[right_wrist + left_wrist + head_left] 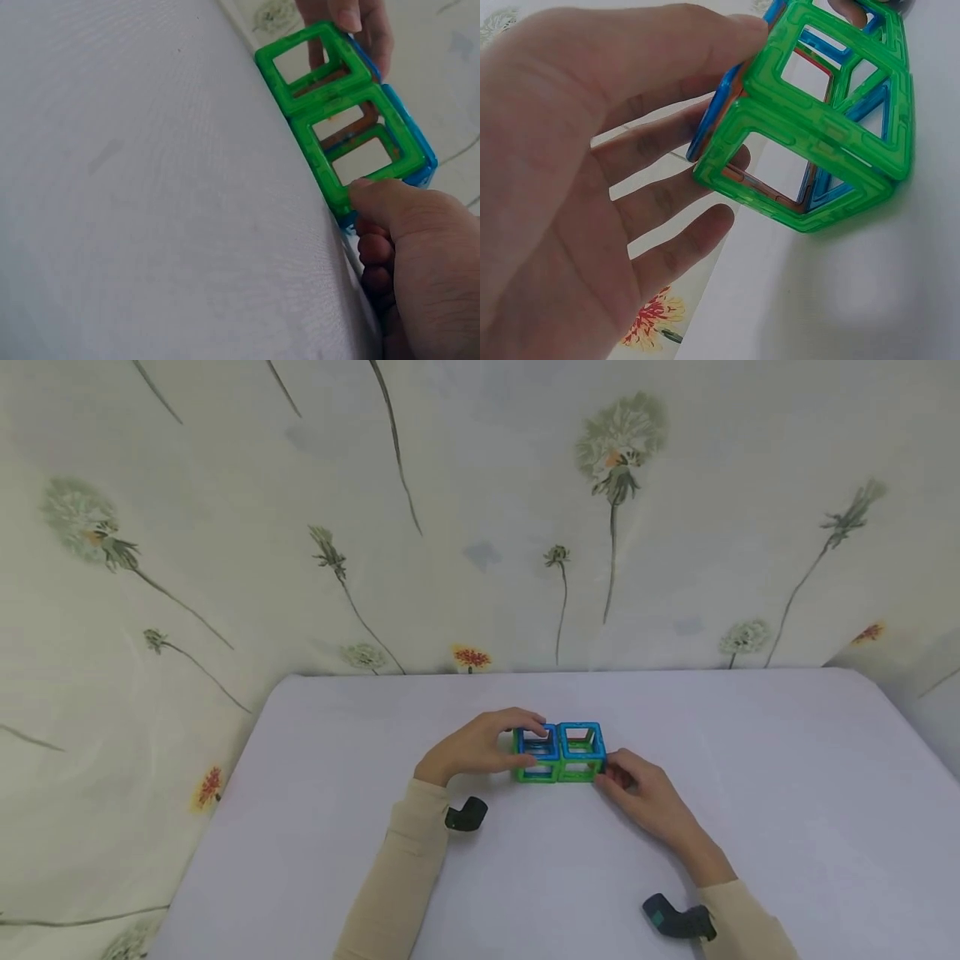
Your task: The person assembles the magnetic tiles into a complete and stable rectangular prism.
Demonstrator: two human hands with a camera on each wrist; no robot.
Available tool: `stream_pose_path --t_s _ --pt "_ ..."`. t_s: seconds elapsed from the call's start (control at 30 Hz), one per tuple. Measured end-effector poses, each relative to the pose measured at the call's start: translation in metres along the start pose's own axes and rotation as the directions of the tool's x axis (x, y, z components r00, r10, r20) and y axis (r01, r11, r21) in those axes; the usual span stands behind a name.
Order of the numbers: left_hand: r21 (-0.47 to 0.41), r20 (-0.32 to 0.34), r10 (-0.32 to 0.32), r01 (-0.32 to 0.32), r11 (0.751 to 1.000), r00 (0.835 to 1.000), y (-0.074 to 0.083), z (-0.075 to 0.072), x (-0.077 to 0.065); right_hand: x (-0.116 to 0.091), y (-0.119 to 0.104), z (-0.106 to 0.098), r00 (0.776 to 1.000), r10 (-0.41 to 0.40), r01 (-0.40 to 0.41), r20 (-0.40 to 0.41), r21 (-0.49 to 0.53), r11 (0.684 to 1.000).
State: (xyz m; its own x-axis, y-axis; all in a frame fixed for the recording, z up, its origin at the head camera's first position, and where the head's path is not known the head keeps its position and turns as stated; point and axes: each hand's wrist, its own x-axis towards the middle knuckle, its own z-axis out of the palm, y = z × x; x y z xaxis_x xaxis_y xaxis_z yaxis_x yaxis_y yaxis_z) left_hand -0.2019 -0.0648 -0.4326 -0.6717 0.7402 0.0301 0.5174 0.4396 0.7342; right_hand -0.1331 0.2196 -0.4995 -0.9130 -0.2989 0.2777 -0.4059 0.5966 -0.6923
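Two cubes built of see-through magnetic tiles stand side by side and touching on the table: the left cube (537,779) and the right cube (580,758). Both have open square frames, with green fronts and blue tops. Orange-brown frame pieces (761,187) show at the far side. My left hand (480,747) holds the left cube from the left, thumb at its front edge and fingers spread behind. At the right end, my right hand (648,793) pinches the right cube. Its thumb lies on the green front (330,105) while the other fingers curl by the side.
A white-covered table (300,877) spreads around the hands, its back edge close behind the cubes. Beyond it hangs pale cloth (480,527) printed with dandelions. A black wrist device sits by the left wrist (467,814), another by the right wrist (678,918).
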Motion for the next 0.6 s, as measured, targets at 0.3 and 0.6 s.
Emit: stream_pose_path --t_s 0.3,0.6 --pt "0.023 0.002 -0.001 0.001 1.000 1.000 -0.0001 -0.0003 0.0018 -0.0006 0.0005 -0.0003 1.000 0.021 -0.021 -0.003 -0.007 1.000" --pt "0.001 -0.056 -0.073 0.073 0.997 0.996 -0.0033 -0.0018 0.0002 0.0000 -0.0007 -0.0021 0.999 0.040 -0.040 0.003 0.008 0.999"
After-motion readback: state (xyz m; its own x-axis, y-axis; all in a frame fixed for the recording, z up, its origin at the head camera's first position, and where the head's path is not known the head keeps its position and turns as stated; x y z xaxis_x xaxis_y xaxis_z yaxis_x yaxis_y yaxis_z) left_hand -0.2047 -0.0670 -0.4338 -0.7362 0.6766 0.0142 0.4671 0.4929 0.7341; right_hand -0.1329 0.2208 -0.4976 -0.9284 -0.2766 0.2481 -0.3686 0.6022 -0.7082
